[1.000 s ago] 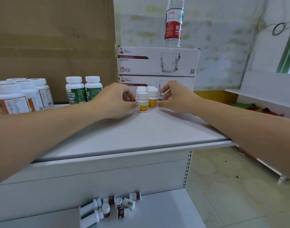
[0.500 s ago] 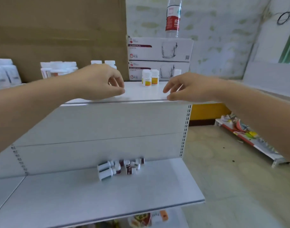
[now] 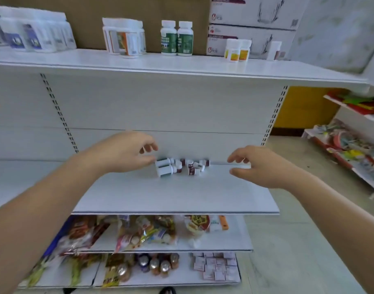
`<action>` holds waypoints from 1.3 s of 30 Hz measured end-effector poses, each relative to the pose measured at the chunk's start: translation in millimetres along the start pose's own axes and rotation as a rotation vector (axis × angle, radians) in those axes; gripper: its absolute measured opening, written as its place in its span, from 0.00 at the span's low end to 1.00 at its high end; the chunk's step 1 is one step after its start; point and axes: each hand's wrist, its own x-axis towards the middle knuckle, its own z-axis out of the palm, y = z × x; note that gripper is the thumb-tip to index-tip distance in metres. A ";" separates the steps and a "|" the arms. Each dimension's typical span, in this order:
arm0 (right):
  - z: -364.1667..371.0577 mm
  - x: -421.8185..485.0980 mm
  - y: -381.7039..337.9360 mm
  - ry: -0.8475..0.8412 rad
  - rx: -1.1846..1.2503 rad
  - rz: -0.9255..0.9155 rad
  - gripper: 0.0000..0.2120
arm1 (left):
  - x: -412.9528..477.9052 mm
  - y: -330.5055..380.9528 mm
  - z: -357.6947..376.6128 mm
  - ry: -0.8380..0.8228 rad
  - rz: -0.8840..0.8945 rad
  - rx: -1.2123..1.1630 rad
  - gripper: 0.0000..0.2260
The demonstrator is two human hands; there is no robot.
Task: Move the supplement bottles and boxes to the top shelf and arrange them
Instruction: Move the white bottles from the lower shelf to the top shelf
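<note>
Several small white bottles (image 3: 179,167) lie on their sides in a heap at the back of the middle shelf (image 3: 175,196). My left hand (image 3: 126,152) hovers just left of the heap, fingers apart and holding nothing. My right hand (image 3: 260,166) hangs open to the right of the heap, a short gap away. On the top shelf (image 3: 182,66) stand small yellow-labelled bottles (image 3: 238,49), two green-labelled bottles (image 3: 177,38), larger orange-labelled bottles (image 3: 123,39) and blue-labelled bottles (image 3: 33,31).
Two stacked glass-mug boxes (image 3: 252,24) sit at the back right of the top shelf. The lower shelves hold snack packets (image 3: 139,232), jars (image 3: 158,265) and small sachets (image 3: 215,266). A low rack with colourful goods (image 3: 349,149) stands on the floor to the right.
Both hands left the yellow-labelled bottles on the top shelf and dropped down to the middle shelf, either side of the lying bottles. The view tilted downward.
</note>
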 end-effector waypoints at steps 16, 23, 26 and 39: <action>254.6 230.8 64.2 0.012 0.176 0.149 0.21 | 150.3 -131.2 266.2 -0.040 -0.281 -0.189 0.18; 309.7 260.1 75.3 0.116 0.076 0.104 0.20 | 177.6 -116.8 317.8 0.024 -0.279 0.184 0.21; 306.5 251.5 71.0 0.126 0.225 0.134 0.19 | 173.4 -108.6 311.7 -0.064 -0.388 -0.027 0.17; 79.6 97.7 -14.9 0.308 1.637 0.098 0.09 | 40.9 -5.4 98.4 -0.265 -0.317 -1.885 0.13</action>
